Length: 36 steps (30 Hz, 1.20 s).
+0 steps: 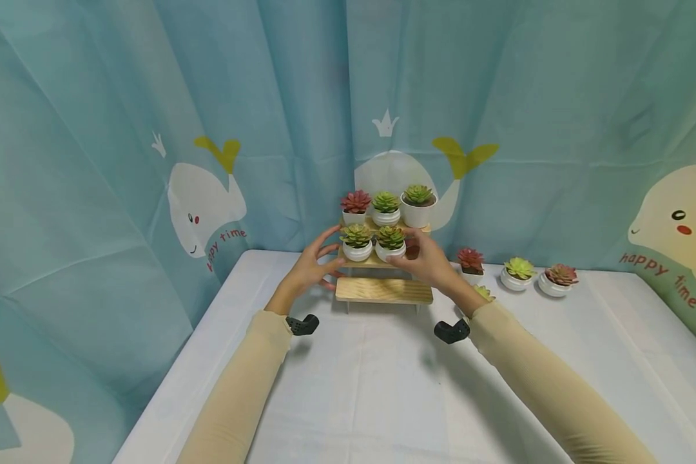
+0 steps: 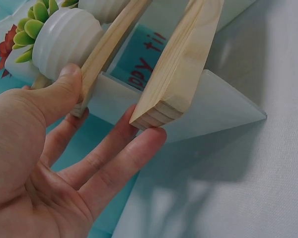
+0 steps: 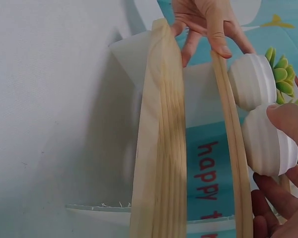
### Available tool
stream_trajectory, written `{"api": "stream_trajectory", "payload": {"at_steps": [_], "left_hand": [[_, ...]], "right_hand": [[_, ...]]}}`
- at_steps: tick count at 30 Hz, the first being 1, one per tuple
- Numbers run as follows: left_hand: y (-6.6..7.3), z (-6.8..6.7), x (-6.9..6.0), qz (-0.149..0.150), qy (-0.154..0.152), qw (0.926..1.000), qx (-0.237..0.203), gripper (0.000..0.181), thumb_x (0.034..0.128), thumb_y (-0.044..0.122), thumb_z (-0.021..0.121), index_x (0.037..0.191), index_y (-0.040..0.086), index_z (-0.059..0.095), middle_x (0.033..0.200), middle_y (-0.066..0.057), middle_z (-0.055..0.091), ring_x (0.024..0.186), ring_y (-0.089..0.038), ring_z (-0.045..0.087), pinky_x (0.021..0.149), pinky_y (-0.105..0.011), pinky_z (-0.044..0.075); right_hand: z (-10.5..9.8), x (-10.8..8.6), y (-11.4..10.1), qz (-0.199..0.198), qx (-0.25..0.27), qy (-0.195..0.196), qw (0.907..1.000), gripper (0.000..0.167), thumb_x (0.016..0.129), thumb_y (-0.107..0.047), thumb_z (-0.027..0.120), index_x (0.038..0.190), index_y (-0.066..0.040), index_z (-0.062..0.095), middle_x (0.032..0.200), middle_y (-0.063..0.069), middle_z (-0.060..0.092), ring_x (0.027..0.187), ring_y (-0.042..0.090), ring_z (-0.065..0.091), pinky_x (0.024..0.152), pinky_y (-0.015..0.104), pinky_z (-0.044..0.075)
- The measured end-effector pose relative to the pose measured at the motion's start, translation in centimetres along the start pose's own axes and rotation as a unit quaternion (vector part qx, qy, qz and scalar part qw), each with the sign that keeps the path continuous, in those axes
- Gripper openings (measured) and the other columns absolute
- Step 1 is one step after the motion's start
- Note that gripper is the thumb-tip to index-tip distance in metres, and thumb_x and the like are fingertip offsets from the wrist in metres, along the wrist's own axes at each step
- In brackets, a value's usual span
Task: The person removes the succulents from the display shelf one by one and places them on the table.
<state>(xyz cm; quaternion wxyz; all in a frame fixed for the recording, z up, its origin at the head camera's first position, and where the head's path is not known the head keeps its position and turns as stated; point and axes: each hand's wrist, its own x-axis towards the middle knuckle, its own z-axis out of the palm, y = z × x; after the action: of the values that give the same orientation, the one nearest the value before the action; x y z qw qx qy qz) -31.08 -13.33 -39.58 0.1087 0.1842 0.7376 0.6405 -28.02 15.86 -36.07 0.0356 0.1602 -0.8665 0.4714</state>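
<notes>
A three-tier wooden plant stand (image 1: pixel 385 291) with pale translucent side panels stands toward the back of the table. My left hand (image 1: pixel 309 265) grips the left end of its middle shelf (image 2: pixel 92 74), thumb on top, while other fingers touch the end of the bottom shelf (image 2: pixel 164 94). On the right, my right hand (image 1: pixel 432 261) holds a small green artificial succulent in a white ribbed pot (image 3: pixel 269 141), at the middle shelf. Beside it on that shelf sits a similar potted succulent (image 1: pixel 357 243). The top shelf carries a red succulent (image 1: pixel 356 203), a green one (image 1: pixel 386 205) and another in a taller pot (image 1: pixel 419 205).
Right of the stand, on the white-covered table (image 1: pixel 354 386), are a red potted succulent (image 1: pixel 471 261), a yellow-green one (image 1: pixel 519 270) and a reddish one (image 1: pixel 559 278). Another yellow-green succulent (image 1: pixel 484 293) is partly hidden by my right forearm. A blue whale-print curtain (image 1: pixel 301 129) hangs behind.
</notes>
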Motion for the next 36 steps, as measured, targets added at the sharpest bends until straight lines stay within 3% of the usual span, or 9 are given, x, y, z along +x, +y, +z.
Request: {"api": "stream_trajectory", "payload": {"at_steps": [4,18,25,36], "left_hand": [[0.06,0.04,0.03,0.000,0.002,1.0000,0.003,0.078,0.1015,0.014,0.068,0.162,0.041,0.027,0.164,-0.018,0.031,0.108,-0.053,0.066,0.067,-0.060,0.062],[0.31,0.23,-0.04,-0.008,0.007,0.9999,0.005,0.078,0.1008,0.015,0.069,0.162,0.042,0.028,0.165,-0.018,0.030,0.124,-0.052,0.058,0.067,-0.059,0.062],[0.38,0.22,-0.10,-0.006,0.005,1.0000,0.001,0.078,0.1010,0.014,0.068,0.162,0.041,0.027,0.165,-0.019,0.029,0.123,-0.056,0.056,0.066,-0.059,0.062],[0.22,0.25,-0.02,-0.010,0.007,0.9999,0.009,0.078,0.1009,0.016,0.069,0.162,0.042,0.028,0.165,-0.018,0.030,0.128,-0.049,0.056,0.069,-0.060,0.062]], "right_hand": [[0.05,0.08,0.12,0.002,0.006,-0.001,1.0000,0.071,0.094,-0.024,0.079,0.152,-0.003,0.043,0.132,0.020,0.061,0.118,0.035,0.063,0.097,0.052,0.054],[0.07,0.11,0.14,0.002,0.004,-0.001,1.0000,0.073,0.094,-0.024,0.078,0.153,-0.002,0.041,0.134,0.020,0.060,0.119,0.035,0.062,0.097,0.051,0.054],[0.06,0.04,0.02,0.000,0.007,0.001,1.0000,0.071,0.094,-0.023,0.079,0.152,-0.002,0.043,0.132,0.020,0.061,0.117,0.035,0.063,0.096,0.051,0.054],[-0.12,0.11,-0.02,-0.010,-0.020,0.004,0.9997,0.066,0.092,-0.024,0.080,0.146,-0.002,0.049,0.126,0.018,0.064,0.112,0.032,0.064,0.094,0.050,0.055]]}}
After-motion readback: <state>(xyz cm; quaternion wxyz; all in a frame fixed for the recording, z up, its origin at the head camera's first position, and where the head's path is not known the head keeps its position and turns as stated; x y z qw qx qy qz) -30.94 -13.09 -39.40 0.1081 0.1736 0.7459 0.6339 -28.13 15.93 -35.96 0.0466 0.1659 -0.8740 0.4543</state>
